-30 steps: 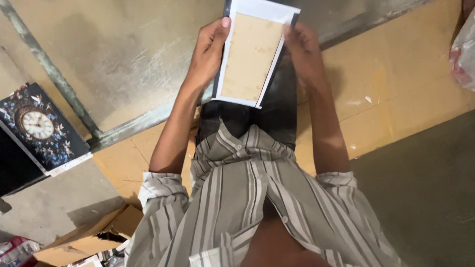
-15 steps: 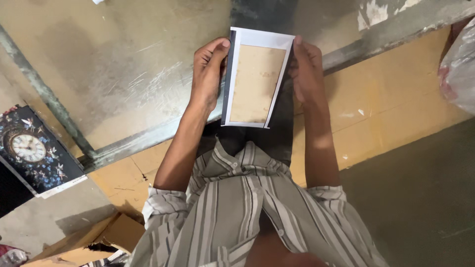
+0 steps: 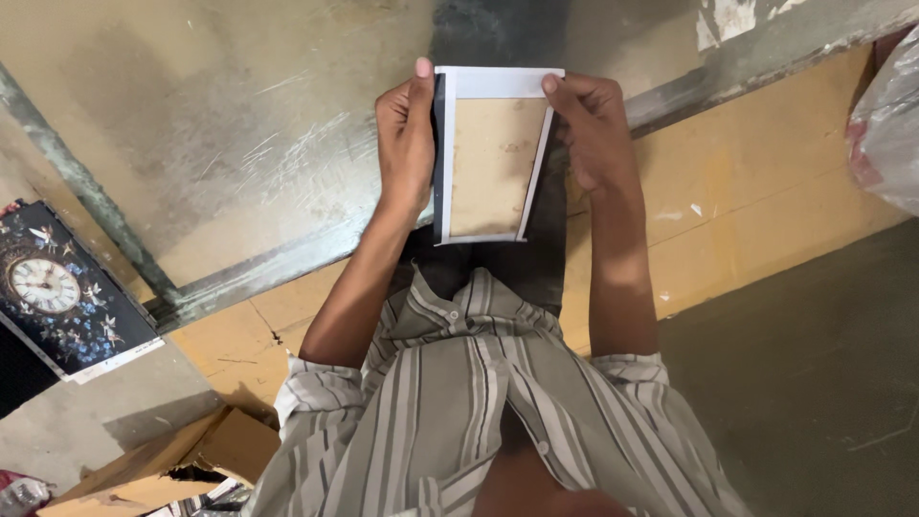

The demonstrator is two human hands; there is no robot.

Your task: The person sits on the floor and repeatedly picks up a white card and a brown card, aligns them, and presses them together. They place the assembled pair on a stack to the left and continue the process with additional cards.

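I hold a rectangular frame (image 3: 493, 158) upright in front of me, seen from its back: a tan board panel with a white border and a dark edge on its left side. My left hand (image 3: 406, 144) grips the left edge, thumb pressed near the top corner. My right hand (image 3: 592, 134) grips the right edge, thumb at the top right corner. My striped shirt fills the lower middle of the view.
A dark picture with a clock face and flowers (image 3: 57, 292) leans at the left. An open cardboard box (image 3: 168, 460) lies at the lower left. A clear plastic bag (image 3: 885, 124) sits at the right edge. A metal-framed panel (image 3: 220, 124) stands ahead.
The frame has turned from tilted to nearly square in my hands and sits lower and more central in view. Both hands keep their grip on its sides.
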